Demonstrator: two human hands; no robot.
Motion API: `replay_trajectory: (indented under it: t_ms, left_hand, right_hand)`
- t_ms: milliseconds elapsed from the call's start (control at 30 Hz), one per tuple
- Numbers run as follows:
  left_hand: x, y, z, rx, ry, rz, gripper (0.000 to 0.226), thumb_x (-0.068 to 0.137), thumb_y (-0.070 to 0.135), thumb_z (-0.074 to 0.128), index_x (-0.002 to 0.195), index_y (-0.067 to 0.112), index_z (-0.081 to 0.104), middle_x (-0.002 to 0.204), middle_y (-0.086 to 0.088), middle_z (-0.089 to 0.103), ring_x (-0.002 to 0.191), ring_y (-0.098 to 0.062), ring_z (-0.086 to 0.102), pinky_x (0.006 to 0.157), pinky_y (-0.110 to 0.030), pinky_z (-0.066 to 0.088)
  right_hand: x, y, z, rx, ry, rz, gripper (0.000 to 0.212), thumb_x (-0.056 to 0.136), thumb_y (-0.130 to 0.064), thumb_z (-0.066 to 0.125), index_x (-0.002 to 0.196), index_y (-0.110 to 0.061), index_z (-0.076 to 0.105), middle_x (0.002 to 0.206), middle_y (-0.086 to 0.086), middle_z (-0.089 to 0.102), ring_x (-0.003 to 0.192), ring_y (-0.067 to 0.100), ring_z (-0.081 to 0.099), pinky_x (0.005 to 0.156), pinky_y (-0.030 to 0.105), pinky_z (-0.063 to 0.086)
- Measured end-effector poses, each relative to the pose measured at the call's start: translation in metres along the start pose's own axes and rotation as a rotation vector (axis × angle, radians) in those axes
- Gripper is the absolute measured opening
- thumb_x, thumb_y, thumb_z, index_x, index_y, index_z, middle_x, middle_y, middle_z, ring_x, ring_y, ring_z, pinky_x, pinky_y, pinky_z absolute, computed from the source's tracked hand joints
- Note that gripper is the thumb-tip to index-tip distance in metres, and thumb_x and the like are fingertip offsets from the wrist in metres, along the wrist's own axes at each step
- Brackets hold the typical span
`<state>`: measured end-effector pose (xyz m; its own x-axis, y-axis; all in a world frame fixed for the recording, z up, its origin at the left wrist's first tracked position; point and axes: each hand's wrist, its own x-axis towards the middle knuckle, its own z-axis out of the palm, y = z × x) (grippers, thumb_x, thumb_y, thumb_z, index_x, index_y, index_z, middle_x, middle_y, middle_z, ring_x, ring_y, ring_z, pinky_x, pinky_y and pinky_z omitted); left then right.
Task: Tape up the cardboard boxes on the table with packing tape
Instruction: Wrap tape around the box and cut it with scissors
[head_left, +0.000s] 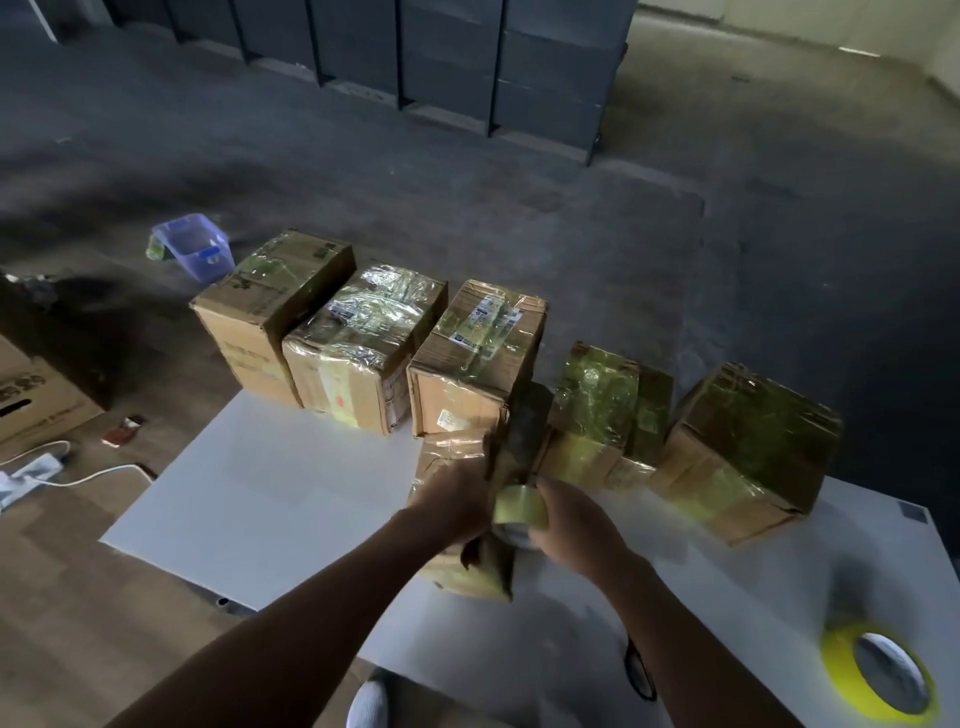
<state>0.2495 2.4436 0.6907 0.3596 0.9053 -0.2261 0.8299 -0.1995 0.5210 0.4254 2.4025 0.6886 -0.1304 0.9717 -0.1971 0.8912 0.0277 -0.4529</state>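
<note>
white worktop carries everything for the task. along its far edge stands a row of five boxes, side by side, each shiny with yellowish tape over top and sides; judged done. nearer the person, in front of the middle of that row, is the small box being worked: brown, crumpled, partly wrapped, apparently tipped up rather than lying flat (motion blur, exact pose unclear). left hand grasps the small box on its upper left side, fingers seemingly wrapped over the edge as far as the blur allows. right hand is closed round the tape roll, which lies against the box's right side, just beside the left hand. spare roll, bright yellow, lies flat at the near right of the worktop, well apart. step in hand, as judged: running a band of tape round the small box. to do it well, the left hand should pin the box firmly so it does not turn with the pull. the roll should ride close to the cardboard under even tension so the film lands flat. the band should cross the flap seam and overlap its own start before tearing. risk: soft, dented cardboard may buckle under a hard pull.
</note>
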Motion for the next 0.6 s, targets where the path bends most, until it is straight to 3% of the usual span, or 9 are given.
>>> replay_trajectory:
  t_ms: [67,133,267,367,467,600]
  left_hand:
    - [-0.005,-0.015,-0.005,-0.178,-0.007,-0.035,0.018,0.097,0.029,0.045,0.08,0.025,0.052,0.078,0.002,0.059,0.069,-0.01,0.057,0.053,-0.018,0.041]
    - [-0.008,-0.031,-0.003,-0.258,-0.025,-0.093,0.022,0.099,0.033,0.041,0.08,0.024,0.048,0.08,0.001,0.054,0.069,-0.008,0.049,0.053,-0.02,0.034]
    - [-0.01,-0.059,0.018,-0.318,0.051,-0.261,0.024,0.1,0.036,0.042,0.086,0.016,0.047,0.084,-0.002,0.05,0.07,-0.012,0.044,0.058,-0.027,0.034]
    - [-0.012,-0.069,0.031,-0.394,0.113,-0.379,0.036,0.097,0.044,0.046,0.096,0.009,0.052,0.093,-0.007,0.054,0.077,-0.019,0.051,0.065,-0.032,0.04]
    - [-0.011,-0.072,0.041,-0.475,0.103,-0.441,0.042,0.094,0.054,0.046,0.102,0.013,0.049,0.099,-0.003,0.053,0.089,-0.021,0.056,0.07,-0.032,0.044]
    - [-0.004,-0.071,0.044,-0.458,0.082,-0.495,0.037,0.094,0.05,0.047,0.101,0.014,0.047,0.103,-0.007,0.058,0.087,-0.021,0.056,0.073,-0.034,0.048]
  right_hand:
    - [0.001,-0.007,-0.009,0.092,0.035,-0.035,0.031,0.08,-0.026,0.068,0.105,-0.028,0.05,0.091,-0.011,0.057,0.088,0.014,0.057,0.069,0.025,0.047]
    - [0.003,-0.013,-0.015,0.153,0.046,-0.051,0.036,0.079,-0.022,0.068,0.108,-0.03,0.05,0.094,-0.011,0.057,0.086,0.01,0.056,0.066,0.025,0.046]
    - [0.006,-0.03,-0.002,0.107,0.002,-0.088,0.044,0.082,-0.024,0.067,0.12,-0.028,0.047,0.11,-0.006,0.057,0.097,0.015,0.057,0.073,0.026,0.045]
    - [0.011,-0.037,0.011,0.068,0.024,-0.079,0.05,0.086,-0.024,0.066,0.13,-0.024,0.043,0.124,-0.001,0.055,0.11,0.019,0.055,0.083,0.027,0.046]
    - [0.017,-0.038,0.014,0.024,0.011,-0.066,0.05,0.089,-0.025,0.063,0.133,-0.026,0.04,0.13,0.0,0.052,0.115,0.022,0.054,0.086,0.03,0.046]
    - [0.022,-0.04,0.012,-0.098,-0.009,-0.103,0.053,0.088,-0.022,0.063,0.135,-0.026,0.039,0.135,0.002,0.05,0.119,0.024,0.053,0.089,0.034,0.046]
